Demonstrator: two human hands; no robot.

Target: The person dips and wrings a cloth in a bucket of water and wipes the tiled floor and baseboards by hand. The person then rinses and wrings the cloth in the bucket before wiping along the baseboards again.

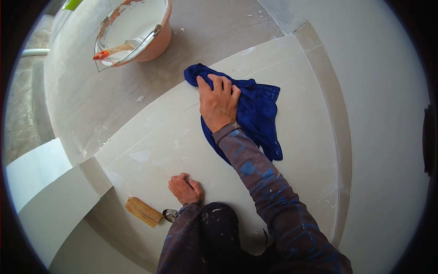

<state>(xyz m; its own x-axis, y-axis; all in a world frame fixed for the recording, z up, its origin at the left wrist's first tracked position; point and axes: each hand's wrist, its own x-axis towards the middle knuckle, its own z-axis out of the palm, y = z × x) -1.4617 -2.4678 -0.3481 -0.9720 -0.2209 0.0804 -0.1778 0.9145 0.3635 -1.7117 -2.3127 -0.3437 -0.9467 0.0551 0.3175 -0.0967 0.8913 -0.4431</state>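
A crumpled dark blue cloth lies on the pale tiled step. My right hand presses down on it, with its fingers bent into the fabric. Closer to my body, my left hand rests on the tile as a loose fist, and nothing shows in it. Beside the left wrist lies a flat yellow-brown piece that looks like wood or a worn sponge. Touching its end is a small dark round item, partly hidden by my left sleeve.
An orange bucket with whitish contents stands on the lower floor ahead, a brush lying across its rim. The step edge curves between us. A white wall rises on the right. My dark knee is at the bottom.
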